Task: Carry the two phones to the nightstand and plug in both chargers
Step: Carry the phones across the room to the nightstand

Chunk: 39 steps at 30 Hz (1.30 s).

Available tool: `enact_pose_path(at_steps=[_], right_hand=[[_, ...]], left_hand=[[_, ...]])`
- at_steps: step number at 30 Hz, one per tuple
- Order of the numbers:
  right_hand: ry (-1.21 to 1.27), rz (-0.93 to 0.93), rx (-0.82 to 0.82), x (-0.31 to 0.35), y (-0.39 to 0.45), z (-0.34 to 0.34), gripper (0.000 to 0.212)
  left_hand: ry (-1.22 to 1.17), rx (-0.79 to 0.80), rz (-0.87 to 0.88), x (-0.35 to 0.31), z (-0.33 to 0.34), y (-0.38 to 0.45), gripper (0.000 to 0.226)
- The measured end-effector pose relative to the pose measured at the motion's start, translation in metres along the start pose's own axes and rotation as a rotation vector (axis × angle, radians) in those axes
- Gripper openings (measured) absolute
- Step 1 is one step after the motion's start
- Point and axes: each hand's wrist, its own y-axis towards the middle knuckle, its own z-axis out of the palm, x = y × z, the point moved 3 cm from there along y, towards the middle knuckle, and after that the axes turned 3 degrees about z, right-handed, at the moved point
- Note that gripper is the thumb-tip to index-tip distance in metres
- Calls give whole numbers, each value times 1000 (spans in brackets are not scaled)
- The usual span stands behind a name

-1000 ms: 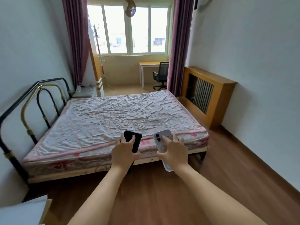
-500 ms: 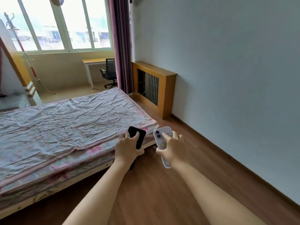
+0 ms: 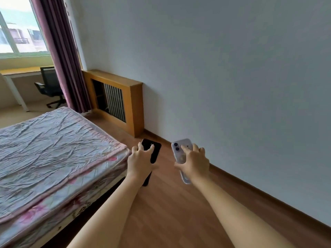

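Phones are both in hand and off any surface: the glossy black slab phone (image 3: pixel 151 151) is gripped by the left hand (image 3: pixel 139 161), fingers curled over its upper edge, while the pale lilac phone in a clear case (image 3: pixel 179 151), twin lenses showing, is gripped by the right hand (image 3: pixel 194 162). Both hover over the brown wooden floor (image 3: pixel 175 208) just past the corner of the bed with the wrinkled pink floral sheet (image 3: pixel 53 154), held upright and apart, likely so neither knocks the other while walking. No nightstand or charger is in view, so the carrying appears unfinished.
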Motion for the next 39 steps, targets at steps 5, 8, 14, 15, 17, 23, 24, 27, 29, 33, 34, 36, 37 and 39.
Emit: enact_pose_path(at_steps=[5,8,14,15,17,23,24,27,29,33,34,36,37,39], right_hand=[[-14,79,-44,-21,65,6,66],[-22,104,-58,-31,102,12,67],[-30,97,-42,-52,170,29,66],[-31,89,-37,-56,183,33,66],[-31,61,-21,-64,211,41,66],[-51,-78,55,-81,302,60,66],[-60,-104,64,-83,316,62,65],[-71,-163,81,-85,359,68,64],[-73,-195,87,-82,384,75,65],[-65,-261,94,-68,427,94,66],[-61,-277,95,-62,437,99,65],[-58,-307,103,-49,456,112,65],[-54,-320,110,-42,465,120,65],[-42,-346,126,-27,485,135,66]], left_hand=[[-37,6,74,-17,21,80,74],[-58,21,98,-25,35,119,74],[-62,35,86,-38,60,185,72],[-60,34,78,-40,65,196,72],[-58,31,49,-44,74,219,71],[-81,-13,-110,-49,94,292,70],[-93,-30,-136,-49,96,304,69],[-113,-77,-202,-46,101,337,67],[-126,-88,-235,-42,104,355,66],[-119,-88,-304,-27,110,383,66],[-123,-83,-324,-21,113,390,65],[-143,-76,-362,-7,119,401,65],[-152,-77,-380,1,122,407,65],[-153,-76,-416,20,127,422,65]])
